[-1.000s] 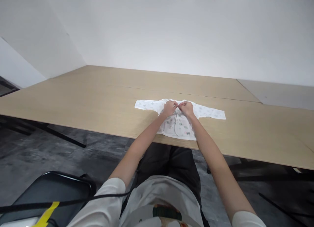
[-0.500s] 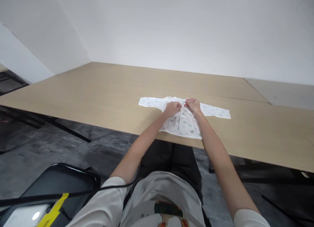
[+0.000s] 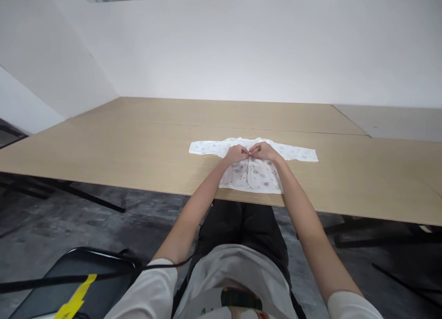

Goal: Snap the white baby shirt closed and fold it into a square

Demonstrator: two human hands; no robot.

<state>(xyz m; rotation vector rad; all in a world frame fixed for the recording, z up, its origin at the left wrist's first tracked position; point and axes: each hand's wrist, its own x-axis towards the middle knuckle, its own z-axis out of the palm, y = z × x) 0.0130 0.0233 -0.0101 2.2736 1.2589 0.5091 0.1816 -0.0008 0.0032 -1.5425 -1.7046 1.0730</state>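
A small white baby shirt (image 3: 255, 175) with a sparse printed pattern lies flat, its sleeves spread to both sides and its hem toward me. My left hand (image 3: 237, 153) pinches the cloth at the middle of the front, just below the neckline. From the other side my right hand (image 3: 262, 151) pinches the same spot, and the fingertips of both hands meet there. The fingers cover whatever small part of the front edge lies between them.
The shirt rests near the front edge of a wide wood-coloured table (image 3: 138, 144). Behind the table rises a white wall (image 3: 221, 47). At lower left stands a black chair (image 3: 100, 268), with a black cable and a yellow strip (image 3: 76, 298) above it.
My right hand has moved left and slightly down, so its fingertips now meet those of my left hand on the shirt's front. The camera view has tilted up a little.
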